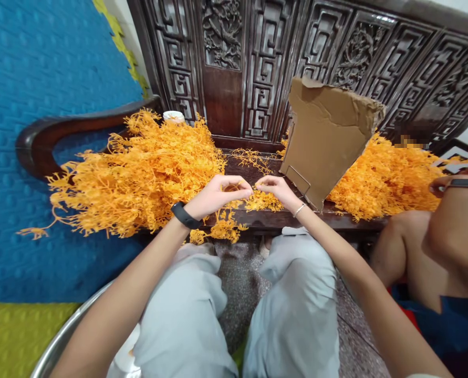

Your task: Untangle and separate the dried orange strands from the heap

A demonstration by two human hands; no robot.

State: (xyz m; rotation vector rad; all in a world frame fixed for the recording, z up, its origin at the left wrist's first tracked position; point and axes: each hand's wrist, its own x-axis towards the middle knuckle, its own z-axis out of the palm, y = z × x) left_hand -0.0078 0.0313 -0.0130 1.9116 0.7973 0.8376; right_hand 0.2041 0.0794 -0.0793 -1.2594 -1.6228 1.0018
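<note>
My left hand [226,194], with a black wristband, is closed in a pinch on an orange plastic sprig [226,227] whose branched end dangles below the hand past the bench edge. My right hand [276,189], with a thin bracelet, is also pinched, its fingertips just beside the left ones; what they hold is too small to make out. Below the right hand lies a small orange clump [264,200] on the dark wooden bench [253,219]. A big heap of orange sprigs [151,176] rises left of my left hand.
An upright cardboard piece [324,136] stands right of my hands, with a bent wire [299,178] at its foot. Beyond it lies another orange heap [387,181], near a co-worker's arm [456,226]. A metal basin rim [70,325] is at lower left; a carved backrest [224,100] closes the back.
</note>
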